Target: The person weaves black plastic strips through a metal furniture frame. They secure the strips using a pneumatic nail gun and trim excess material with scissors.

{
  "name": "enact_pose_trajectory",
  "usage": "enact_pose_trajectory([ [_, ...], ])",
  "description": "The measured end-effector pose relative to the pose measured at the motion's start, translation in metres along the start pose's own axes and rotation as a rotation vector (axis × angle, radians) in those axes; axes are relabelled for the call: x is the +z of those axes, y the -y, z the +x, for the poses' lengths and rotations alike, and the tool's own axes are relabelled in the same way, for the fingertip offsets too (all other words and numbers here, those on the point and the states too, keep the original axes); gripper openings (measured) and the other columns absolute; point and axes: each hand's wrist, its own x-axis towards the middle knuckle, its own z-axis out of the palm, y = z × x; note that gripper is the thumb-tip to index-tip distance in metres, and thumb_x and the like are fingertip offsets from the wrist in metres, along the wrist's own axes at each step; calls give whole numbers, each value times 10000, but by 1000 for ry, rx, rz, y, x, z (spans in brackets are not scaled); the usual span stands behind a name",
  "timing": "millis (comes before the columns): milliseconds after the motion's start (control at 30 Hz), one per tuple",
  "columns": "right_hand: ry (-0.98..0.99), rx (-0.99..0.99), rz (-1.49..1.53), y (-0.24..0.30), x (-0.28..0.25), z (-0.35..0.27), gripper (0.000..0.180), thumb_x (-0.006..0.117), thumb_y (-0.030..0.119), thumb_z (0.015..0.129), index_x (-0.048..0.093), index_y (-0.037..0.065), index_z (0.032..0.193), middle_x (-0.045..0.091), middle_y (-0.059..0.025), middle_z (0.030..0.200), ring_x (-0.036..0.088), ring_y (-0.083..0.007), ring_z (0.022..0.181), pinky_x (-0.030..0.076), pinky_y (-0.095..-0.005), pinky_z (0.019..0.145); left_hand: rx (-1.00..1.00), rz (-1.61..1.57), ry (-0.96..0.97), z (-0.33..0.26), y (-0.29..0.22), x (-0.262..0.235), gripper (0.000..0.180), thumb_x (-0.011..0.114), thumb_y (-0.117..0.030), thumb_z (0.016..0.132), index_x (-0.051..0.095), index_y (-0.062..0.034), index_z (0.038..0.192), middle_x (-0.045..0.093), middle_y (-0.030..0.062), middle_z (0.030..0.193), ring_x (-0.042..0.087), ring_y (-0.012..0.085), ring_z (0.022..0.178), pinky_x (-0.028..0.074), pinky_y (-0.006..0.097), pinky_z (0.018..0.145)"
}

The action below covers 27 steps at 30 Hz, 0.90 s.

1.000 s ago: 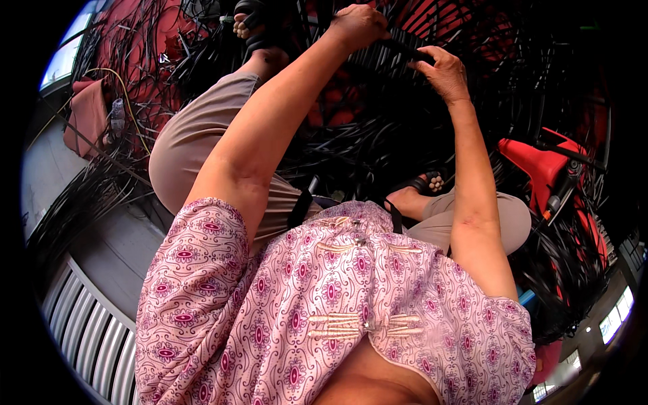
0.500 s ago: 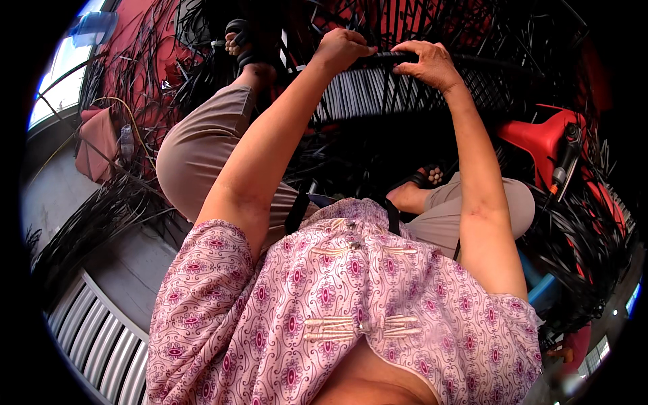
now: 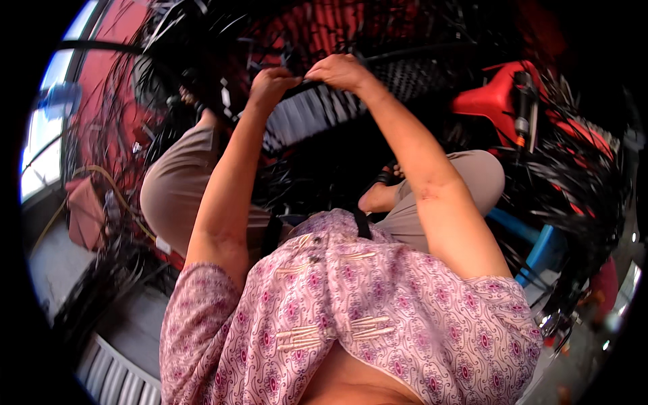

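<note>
In front of me stands a woven piece (image 3: 307, 116) with pale grey strips on its left part and a black lattice on its right. My left hand (image 3: 273, 84) is closed at its upper edge, fingertips pinched on a dark strip (image 3: 302, 84). Close beside it, my right hand (image 3: 337, 71) bends over the same edge, its thumb and fingers together on that strip. The two hands nearly touch. Motion blur softens the weave, and the exact grip under the fingers is partly hidden.
Loose black strips (image 3: 567, 175) lie in heaps all around. At the right are a red plastic stool (image 3: 489, 94) with a dark power tool (image 3: 522, 108) on it, and a blue stool (image 3: 543, 253). A pinkish-brown cloth (image 3: 86, 212) and a grey slatted seat (image 3: 118, 378) are at the left.
My view has turned, so the woven piece appears further left and tilted. My right hand has come closer to the left one along the edge, and its fingers have closed.
</note>
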Motion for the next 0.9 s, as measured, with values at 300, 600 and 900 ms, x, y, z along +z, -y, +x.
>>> enact_pose_trajectory([
  [300,215,82,-82,11,-2,11,416,764,472,730,762,85,883,722,-109,806,676,-227,757,515,-376,717,28,25,-31,-18,6,8,208,759,-225,772,690,-32,733,558,-9,612,506,89,607,391,294,566],
  [600,237,203,609,-17,-9,17,413,669,384,884,743,-6,996,741,-92,917,678,-154,863,513,-288,840,-30,84,-29,-24,6,5,324,803,-305,721,746,-39,899,711,77,796,669,168,727,514,314,712],
  [900,277,115,231,-19,-1,28,387,771,394,757,762,49,932,728,-90,833,653,-170,794,502,-325,770,-73,51,-109,-23,-12,5,320,812,-245,740,716,22,887,656,34,756,587,98,705,471,275,675],
])
